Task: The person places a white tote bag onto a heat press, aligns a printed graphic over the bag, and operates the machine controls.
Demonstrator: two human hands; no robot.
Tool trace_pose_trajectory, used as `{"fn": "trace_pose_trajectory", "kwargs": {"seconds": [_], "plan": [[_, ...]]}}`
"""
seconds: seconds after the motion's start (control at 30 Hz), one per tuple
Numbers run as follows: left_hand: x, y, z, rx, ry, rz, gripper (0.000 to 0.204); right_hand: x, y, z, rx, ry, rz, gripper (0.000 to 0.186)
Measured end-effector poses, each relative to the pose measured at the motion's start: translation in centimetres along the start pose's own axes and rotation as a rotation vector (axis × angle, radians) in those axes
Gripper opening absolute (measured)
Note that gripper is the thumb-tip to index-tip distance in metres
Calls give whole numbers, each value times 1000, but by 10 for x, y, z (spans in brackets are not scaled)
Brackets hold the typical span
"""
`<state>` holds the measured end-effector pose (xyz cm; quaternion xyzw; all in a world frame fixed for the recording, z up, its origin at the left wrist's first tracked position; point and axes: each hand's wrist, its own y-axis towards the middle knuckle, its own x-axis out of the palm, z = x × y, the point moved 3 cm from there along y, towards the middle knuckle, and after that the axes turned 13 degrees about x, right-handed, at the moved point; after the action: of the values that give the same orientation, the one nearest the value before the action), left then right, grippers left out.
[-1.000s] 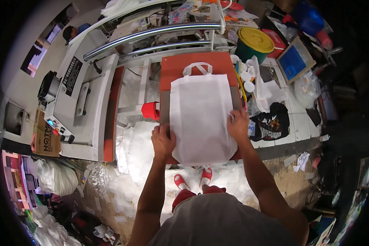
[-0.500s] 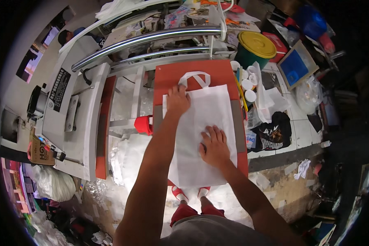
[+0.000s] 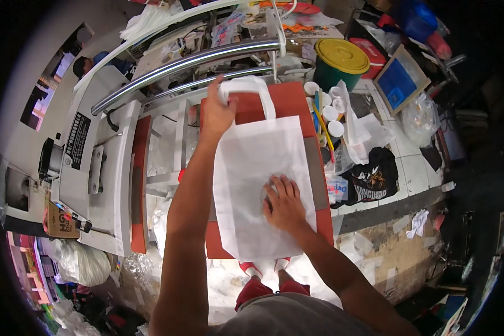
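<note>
A white fabric tote bag (image 3: 257, 151) lies flat on a red board (image 3: 297, 101) with grey side strips, right in front of me. Its white strap handle (image 3: 267, 103) is drawn up past the bag's top edge into a squared loop. My left hand (image 3: 219, 111) is at the loop's upper left corner, with the strap between thumb and fingers; the fingertips are slightly blurred. Flat on the lower right part of the bag rests my right hand (image 3: 285, 204), fingers spread and palm down, holding nothing.
On the left stands a white press machine (image 3: 95, 168) with a red-edged plate. Metal bars (image 3: 190, 59) cross behind the board. To the right are white cups (image 3: 335, 127), a green bucket with a yellow lid (image 3: 341, 55), a blue framed screen (image 3: 397, 81) and a black cloth (image 3: 375, 176).
My left hand has moved up from the bag's top left corner to the handle. The handle, earlier folded over, is now stretched upward. My right hand stays flat on the bag.
</note>
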<state>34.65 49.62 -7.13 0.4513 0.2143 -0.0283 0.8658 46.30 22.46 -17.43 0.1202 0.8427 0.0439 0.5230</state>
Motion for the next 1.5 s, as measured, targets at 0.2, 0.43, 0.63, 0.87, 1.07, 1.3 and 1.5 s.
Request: {"fn": "trace_pose_trajectory", "kwargs": {"seconds": [0.2, 0.43, 0.63, 0.87, 1.07, 1.3, 1.5], "plan": [[-14, 36, 17, -217, -13, -212, 81, -1, -1, -1, -13, 8, 17, 45], [-99, -72, 30, -279, 3, -229, 45, 4, -3, -1, -10, -27, 21, 44], [-146, -257, 111, -644, 139, -421, 23, -14, -9, 12, -64, 119, 122, 37], [-147, -298, 140, -679, 75, -237, 30, -49, -79, 80, 439, 256, 153, 41], [-138, -302, 134, -682, 118, -111, 33, -37, -90, 81, 431, 206, 191, 38], [-141, -297, 148, -662, 127, -48, 31, -27, -89, 94, 532, 458, 281, 26], [-88, -285, 170, -80, 388, -582, 51, -29, -91, 85, 513, 394, 273, 21]]}}
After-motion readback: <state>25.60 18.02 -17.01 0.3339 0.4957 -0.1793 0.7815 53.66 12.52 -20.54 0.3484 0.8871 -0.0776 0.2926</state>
